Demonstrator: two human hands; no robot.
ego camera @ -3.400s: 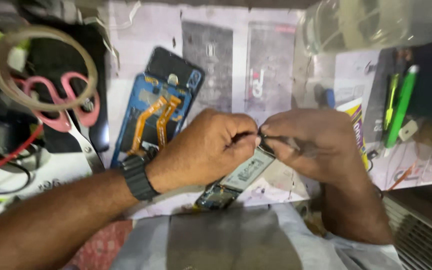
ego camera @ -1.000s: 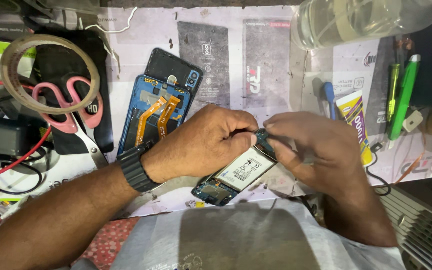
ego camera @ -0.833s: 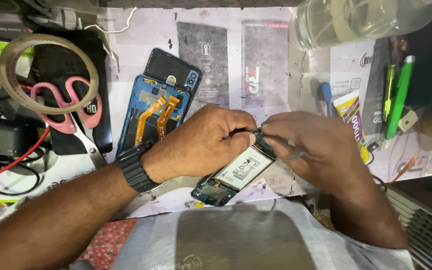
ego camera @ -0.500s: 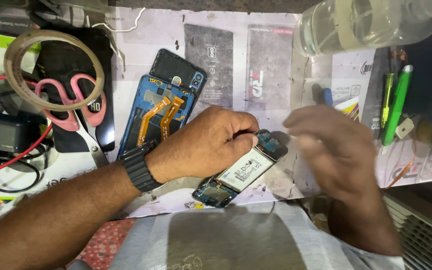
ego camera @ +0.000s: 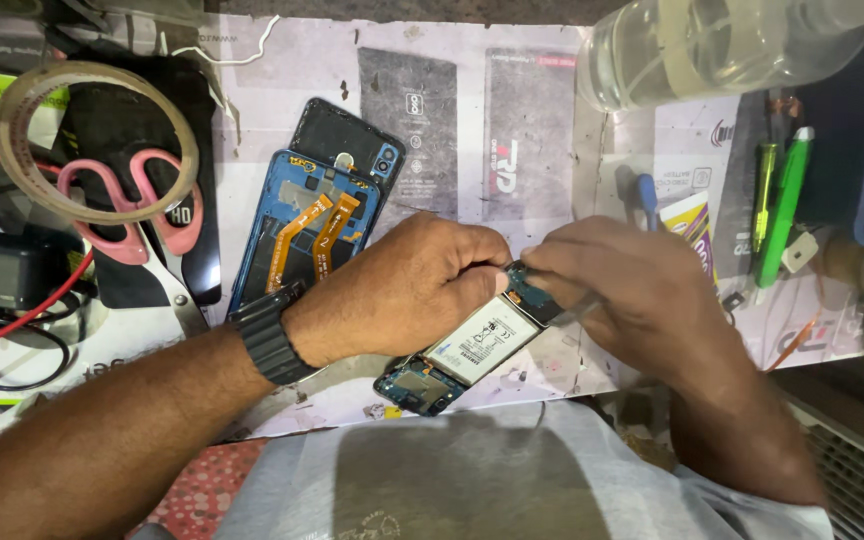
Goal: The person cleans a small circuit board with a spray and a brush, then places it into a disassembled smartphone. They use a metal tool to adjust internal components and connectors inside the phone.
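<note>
The left hand [ego camera: 402, 295] holds the open phone [ego camera: 472, 345] just above the tabletop [ego camera: 552, 120]. The right hand [ego camera: 632, 290] fingers pinch its top end. Its back is already off; the battery is still inside.

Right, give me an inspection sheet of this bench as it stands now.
Surface: paper-covered bench, printed sheets taped down.
Job's things: opened phone with white battery showing, held off the bench; blue phone frame with orange flex strips lying flat.
Clutter: tape roll, pink scissors, green pen, clear plastic bottle.
Grippers: left hand grips the phone's side; right hand pinches at its top end.
Cables: red wire and black cables at far left.
Surroundings: grey cloth on the lap.
</note>
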